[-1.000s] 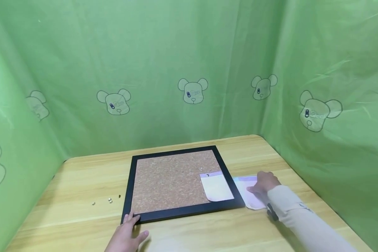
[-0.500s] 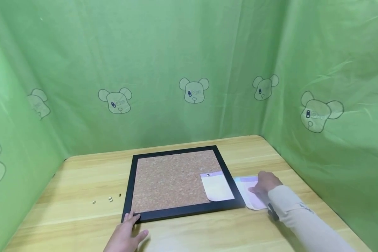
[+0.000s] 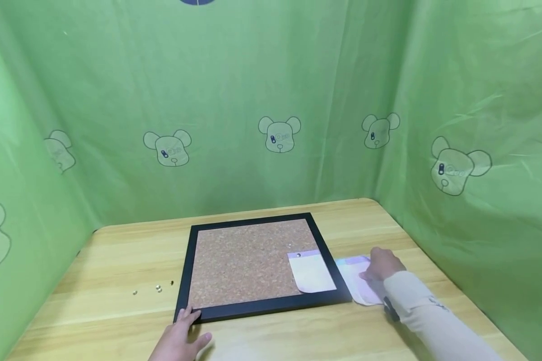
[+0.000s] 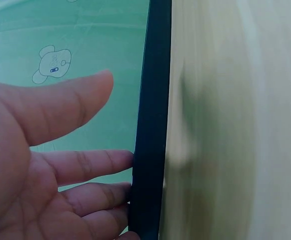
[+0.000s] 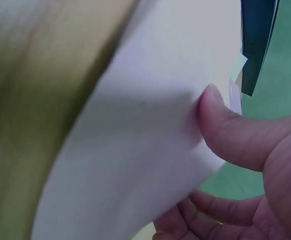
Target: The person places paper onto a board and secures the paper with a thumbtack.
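Corkboard (image 3: 239,265) of speckled brown cork in a flat black rectangular frame (image 3: 271,305), with a hand at each side

Left hand (image 3: 178,338) is at the near left corner of the corkboard. Its fingertips touch the outer edge of the black frame and its thumb stands well apart from the others; the fingers are extended and grasp nothing.

Right hand (image 3: 383,264) is to the right of the corkboard, pinching pale lavender-and-white paper (image 3: 353,282) by its edge. The thumb lies on the face of the paper, and the other fingers are bent in beyond its rim. This paper is just beside the frame's right side; whether the two touch cannot be told. A cream-coloured long sleeve (image 3: 422,306) covers the right arm.

On the near right part of the corkboard lies a white paper sheet with a lavender strip (image 3: 313,275) along its far end, and a small round silvery pin (image 3: 298,255) sits on that strip.

To the left of the corkboard, apart from its frame, are small shiny pins (image 3: 158,287) and a tiny dark piece (image 3: 172,283). Under the corkboard spreads a pale wood-grain tabletop (image 3: 262,338); behind it hangs a green curtain printed with bear heads (image 3: 226,80).
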Action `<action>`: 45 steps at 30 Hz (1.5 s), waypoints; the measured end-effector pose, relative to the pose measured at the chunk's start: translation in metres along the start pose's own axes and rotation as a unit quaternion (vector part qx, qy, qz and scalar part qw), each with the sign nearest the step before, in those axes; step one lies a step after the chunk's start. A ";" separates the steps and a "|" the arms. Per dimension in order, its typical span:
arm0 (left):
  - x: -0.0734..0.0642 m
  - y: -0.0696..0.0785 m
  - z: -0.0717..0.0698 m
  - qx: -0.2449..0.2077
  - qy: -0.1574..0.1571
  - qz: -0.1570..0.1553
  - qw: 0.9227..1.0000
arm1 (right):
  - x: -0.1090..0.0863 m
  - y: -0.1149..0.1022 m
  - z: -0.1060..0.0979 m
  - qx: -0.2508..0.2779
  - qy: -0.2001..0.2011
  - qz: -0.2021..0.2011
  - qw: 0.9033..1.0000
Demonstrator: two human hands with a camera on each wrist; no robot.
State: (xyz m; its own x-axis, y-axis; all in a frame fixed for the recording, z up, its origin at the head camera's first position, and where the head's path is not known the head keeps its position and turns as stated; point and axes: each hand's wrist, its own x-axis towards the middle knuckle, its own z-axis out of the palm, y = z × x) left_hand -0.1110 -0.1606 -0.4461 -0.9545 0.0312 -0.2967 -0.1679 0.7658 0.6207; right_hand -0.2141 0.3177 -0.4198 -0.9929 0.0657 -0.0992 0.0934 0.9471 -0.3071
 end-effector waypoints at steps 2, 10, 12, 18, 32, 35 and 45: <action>0.000 -0.001 0.000 -0.001 0.001 0.000 1.000 | 0.000 0.000 0.001 0.001 0.002 -0.001 1.000; 0.000 -0.002 0.001 -0.006 0.001 0.000 1.000 | 0.001 0.004 0.005 -0.001 0.028 0.011 1.000; 0.000 -0.002 0.001 -0.007 0.004 0.003 1.000 | 0.001 0.005 0.006 0.009 0.038 0.020 0.999; 0.001 -0.001 0.001 -0.002 0.004 -0.004 1.000 | 0.001 0.013 0.005 0.058 0.075 0.002 0.996; 0.002 -0.004 0.000 -0.012 0.009 0.005 1.000 | 0.003 0.027 -0.001 0.099 0.039 -0.011 0.994; 0.002 -0.005 -0.001 -0.013 0.006 0.008 1.000 | 0.004 0.028 -0.004 0.088 0.037 -0.004 0.995; 0.003 -0.006 -0.003 -0.014 -0.006 0.014 1.000 | -0.001 0.023 -0.009 0.109 0.053 0.020 0.992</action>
State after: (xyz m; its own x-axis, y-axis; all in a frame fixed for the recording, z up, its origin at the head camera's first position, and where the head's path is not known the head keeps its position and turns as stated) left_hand -0.1140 -0.1672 -0.4487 -0.9557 0.0603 -0.2880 -0.1486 0.7457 0.6495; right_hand -0.2113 0.3418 -0.4182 -0.9891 0.1459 -0.0198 0.1359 0.8531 -0.5037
